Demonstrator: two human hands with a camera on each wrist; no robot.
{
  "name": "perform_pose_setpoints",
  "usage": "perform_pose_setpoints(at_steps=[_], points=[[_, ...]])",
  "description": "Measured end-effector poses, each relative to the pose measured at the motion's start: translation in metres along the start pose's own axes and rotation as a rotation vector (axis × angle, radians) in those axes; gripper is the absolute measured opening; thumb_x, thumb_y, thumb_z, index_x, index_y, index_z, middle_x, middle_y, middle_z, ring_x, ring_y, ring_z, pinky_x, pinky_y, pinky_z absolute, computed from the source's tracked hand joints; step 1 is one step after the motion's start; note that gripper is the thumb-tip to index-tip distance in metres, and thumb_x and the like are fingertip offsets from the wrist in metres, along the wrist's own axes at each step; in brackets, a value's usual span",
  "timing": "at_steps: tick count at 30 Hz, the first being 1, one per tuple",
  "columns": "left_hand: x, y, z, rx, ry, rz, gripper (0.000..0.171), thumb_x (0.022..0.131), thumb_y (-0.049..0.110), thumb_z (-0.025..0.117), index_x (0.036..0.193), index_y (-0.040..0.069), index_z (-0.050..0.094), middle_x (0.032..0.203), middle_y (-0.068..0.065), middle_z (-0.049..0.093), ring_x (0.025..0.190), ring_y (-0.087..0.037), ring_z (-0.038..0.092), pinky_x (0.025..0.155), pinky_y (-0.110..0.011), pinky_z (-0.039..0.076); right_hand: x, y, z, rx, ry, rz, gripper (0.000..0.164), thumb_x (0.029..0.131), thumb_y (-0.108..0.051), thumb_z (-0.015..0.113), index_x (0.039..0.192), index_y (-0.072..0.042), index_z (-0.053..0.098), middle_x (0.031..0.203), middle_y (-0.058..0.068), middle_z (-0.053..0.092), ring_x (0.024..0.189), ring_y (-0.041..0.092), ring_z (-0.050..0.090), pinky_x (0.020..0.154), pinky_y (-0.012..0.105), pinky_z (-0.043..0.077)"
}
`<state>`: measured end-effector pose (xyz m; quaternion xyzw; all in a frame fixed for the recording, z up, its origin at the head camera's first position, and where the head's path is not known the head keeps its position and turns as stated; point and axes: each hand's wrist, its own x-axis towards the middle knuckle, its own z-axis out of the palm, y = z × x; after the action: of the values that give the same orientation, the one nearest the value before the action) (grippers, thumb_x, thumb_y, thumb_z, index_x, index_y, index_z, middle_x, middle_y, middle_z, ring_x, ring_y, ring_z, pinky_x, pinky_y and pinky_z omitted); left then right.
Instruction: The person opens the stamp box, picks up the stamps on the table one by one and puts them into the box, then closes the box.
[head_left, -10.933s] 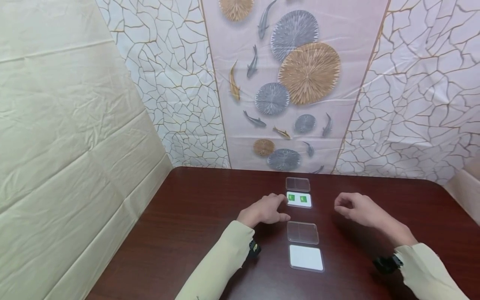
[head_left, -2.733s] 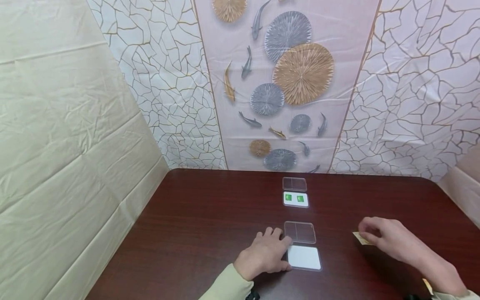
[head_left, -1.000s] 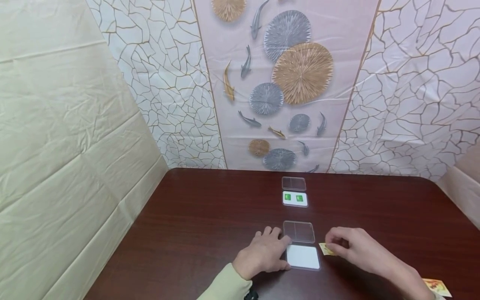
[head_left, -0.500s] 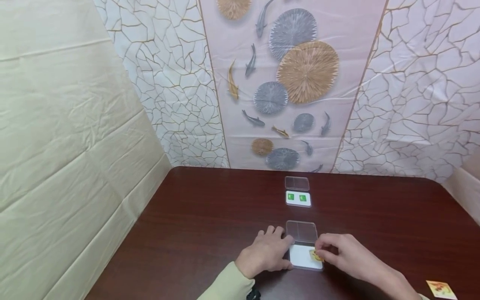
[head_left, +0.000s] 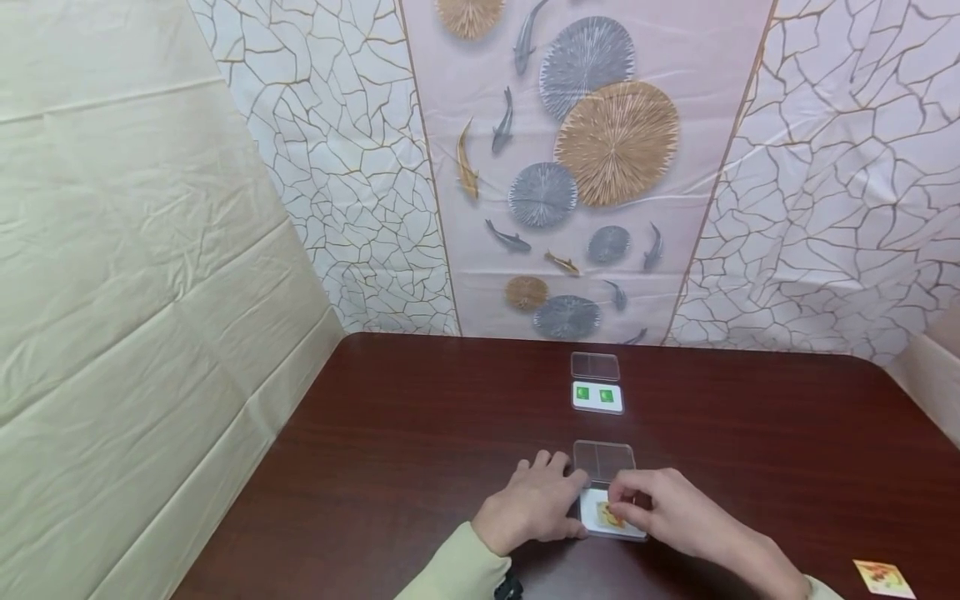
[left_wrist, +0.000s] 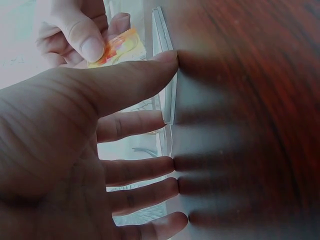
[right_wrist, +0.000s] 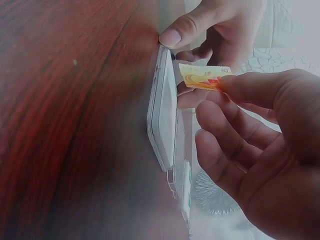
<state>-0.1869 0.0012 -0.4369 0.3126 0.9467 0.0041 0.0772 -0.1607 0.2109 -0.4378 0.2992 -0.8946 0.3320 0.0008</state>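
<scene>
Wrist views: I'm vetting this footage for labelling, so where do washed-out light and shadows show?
Left wrist: the upper-left background is washed out, and the left hand casts dark finger shadows on the wood-grain tabletop. Right wrist: the upper-right background is pale, yet the postage stamp in the right hand shows its perforated edge.

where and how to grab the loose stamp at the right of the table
Probably pinch the stamp by its near edge, from above on that side: it looks thin and lies flat on the table, leaving only edges to grip; that one is nearest the camera.
</scene>
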Motion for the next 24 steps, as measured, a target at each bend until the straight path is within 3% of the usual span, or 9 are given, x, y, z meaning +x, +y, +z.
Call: perform_pose_setpoints(at_steps=[10, 24], points=[[0.003, 0.0, 0.0, -0.01, -0.027, -0.01, 0.054, 0.079, 0.057, 0.074, 0.125, 0.034, 0.058, 0.129, 0.004, 0.054, 0.11, -0.014, 0.047, 0.081, -0.032, 0.042, 0.007, 0.008, 0.006, 0.122, -0.024, -0.027, 0.008, 0.091, -0.02, 0.069, 0.086, -0.024, 0.064, 0.071, -0.014, 0.062, 0.058, -0.006, 0.052, 0.049, 0.02, 0.045], [0.003, -0.003, 0.002, -0.027, -0.02, -0.008, 0.057, 0.077, 0.058, 0.076, 0.126, 0.034, 0.058, 0.13, 0.004, 0.053, 0.111, -0.015, 0.047, 0.084, -0.034, 0.043, 0.02, 0.009, 0.014, 0.004, -0.046, 0.117, 0.016, 0.088, -0.016, 0.071, 0.078, -0.023, 0.062, 0.066, -0.016, 0.054, 0.059, -0.005, 0.046, 0.052, 0.018, 0.04]])
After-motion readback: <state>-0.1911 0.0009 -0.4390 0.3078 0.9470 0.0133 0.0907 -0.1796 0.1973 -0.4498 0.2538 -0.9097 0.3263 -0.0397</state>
